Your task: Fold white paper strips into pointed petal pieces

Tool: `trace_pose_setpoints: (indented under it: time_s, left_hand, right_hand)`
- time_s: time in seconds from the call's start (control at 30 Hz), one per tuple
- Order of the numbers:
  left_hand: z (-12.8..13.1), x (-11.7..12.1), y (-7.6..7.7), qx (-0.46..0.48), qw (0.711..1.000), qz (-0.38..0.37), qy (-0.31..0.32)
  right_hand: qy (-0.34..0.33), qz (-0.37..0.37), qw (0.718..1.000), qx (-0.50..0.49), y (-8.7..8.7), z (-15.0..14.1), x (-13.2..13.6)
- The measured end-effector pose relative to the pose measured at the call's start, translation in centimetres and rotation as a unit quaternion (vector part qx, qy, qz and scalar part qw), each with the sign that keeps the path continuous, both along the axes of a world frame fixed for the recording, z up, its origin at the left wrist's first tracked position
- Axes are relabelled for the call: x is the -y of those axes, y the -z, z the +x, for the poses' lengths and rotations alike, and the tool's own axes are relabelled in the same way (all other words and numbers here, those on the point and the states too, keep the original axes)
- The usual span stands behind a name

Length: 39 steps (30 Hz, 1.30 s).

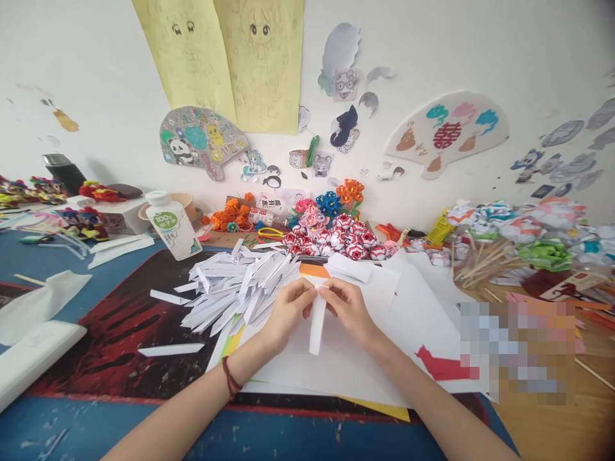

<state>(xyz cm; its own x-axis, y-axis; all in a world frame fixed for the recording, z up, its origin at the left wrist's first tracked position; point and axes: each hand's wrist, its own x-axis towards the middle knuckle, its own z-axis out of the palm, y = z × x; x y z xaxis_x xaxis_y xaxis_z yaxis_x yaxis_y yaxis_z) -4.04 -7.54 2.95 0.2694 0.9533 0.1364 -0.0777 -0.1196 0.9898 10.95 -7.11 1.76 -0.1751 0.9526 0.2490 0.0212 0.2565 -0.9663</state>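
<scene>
Both my hands meet over a stack of white paper sheets (346,365). A narrow white paper strip (316,330) hangs down between them, its top end pinched in my fingertips. My left hand (291,307), with a dark red cord at the wrist, is closed on the strip from the left. From the right, my right hand (348,307) grips the same end, thumb near the other thumb. Just left of my hands lies a heap of folded white paper strips (240,288). One loose folded strip (171,349) rests apart from it on the dark mat (120,320).
A white bottle (173,224) stands behind the heap. Red-and-white paper flowers (353,237) and orange ones (230,214) line the wall. Wooden sticks (487,262) lie at the right, near a blurred patch. At the left edge is a white case (43,355).
</scene>
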Motion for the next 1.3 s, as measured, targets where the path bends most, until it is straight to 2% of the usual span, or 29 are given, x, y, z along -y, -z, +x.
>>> trace_pose_setpoints:
  time_s: [0.3, 0.47, 0.73, 0.97, 1.13, 1.3]
  left_hand:
    - [0.3, 0.4, -0.7, -0.015, 1.000, -0.014, 0.021]
    - [0.7, 0.7, -0.8, -0.023, 0.998, -0.030, 0.044]
    - [0.8, 0.8, -0.3, -0.048, 0.996, -0.033, 0.068]
    - [0.6, 0.7, 0.0, -0.073, 0.996, -0.006, 0.053]
    - [0.2, 0.7, -0.1, -0.117, 0.993, 0.020, -0.009]
    - [0.0, 0.4, 0.3, -0.142, 0.989, 0.036, -0.023]
  right_hand:
    - [0.044, 0.026, 0.999, -0.007, -0.7, 0.5, 0.1]
    - [0.093, 0.035, 0.995, -0.017, -0.9, 0.8, -0.2]
    - [0.175, 0.059, 0.981, -0.054, -1.0, 2.5, -1.5]
    - [0.244, 0.022, 0.963, -0.110, -1.1, 3.7, -2.5]
    - [0.229, -0.010, 0.968, -0.107, -0.5, 4.0, -2.8]
    - [0.146, 0.005, 0.988, -0.045, -0.2, 3.0, -2.3]
